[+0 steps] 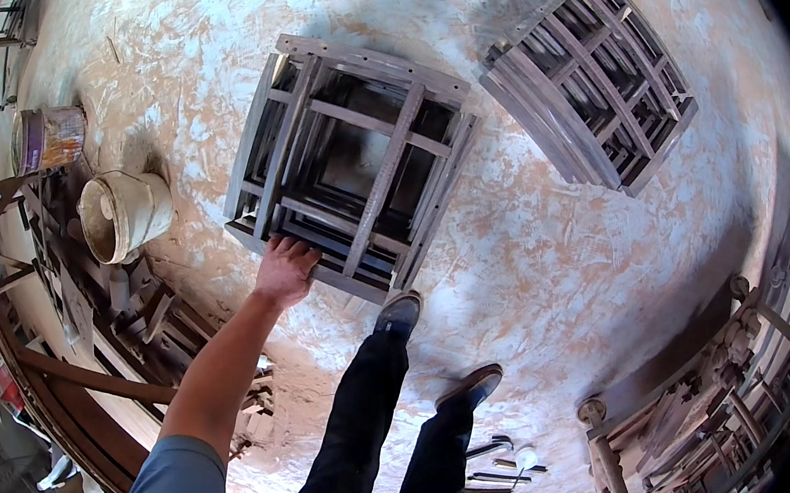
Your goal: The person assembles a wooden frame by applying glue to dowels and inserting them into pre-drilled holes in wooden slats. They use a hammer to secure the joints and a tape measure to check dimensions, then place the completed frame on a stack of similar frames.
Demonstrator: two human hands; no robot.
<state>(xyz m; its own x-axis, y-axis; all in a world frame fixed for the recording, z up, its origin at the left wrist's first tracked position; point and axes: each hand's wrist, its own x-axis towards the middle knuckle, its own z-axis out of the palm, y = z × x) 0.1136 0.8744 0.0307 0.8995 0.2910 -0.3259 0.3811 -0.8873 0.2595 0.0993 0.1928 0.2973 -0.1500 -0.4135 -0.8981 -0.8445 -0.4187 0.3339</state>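
A stack of grey-brown slatted frames point(377, 202), wooden by their look, stands on the floor in front of my feet. Its rails cross in a grid, and dark gaps show the layers below. My left hand point(286, 270) reaches down to the stack's near left corner, its fingers bent over the near rail and gripping it. The undersides of the fingers are hidden. My right hand is out of sight. A second, similar stack of frames point(600, 78) stands apart to the right.
Two buckets, a cream one point(127, 214) and a paint-stained one point(51, 138), stand at the left beside a bench with a curved edge point(70, 429) and scrap wood. My shoes point(398, 316) are close to the near stack. Several bar-shaped tools point(494, 479) lie behind my feet. Wooden racking point(607, 453) stands lower right.
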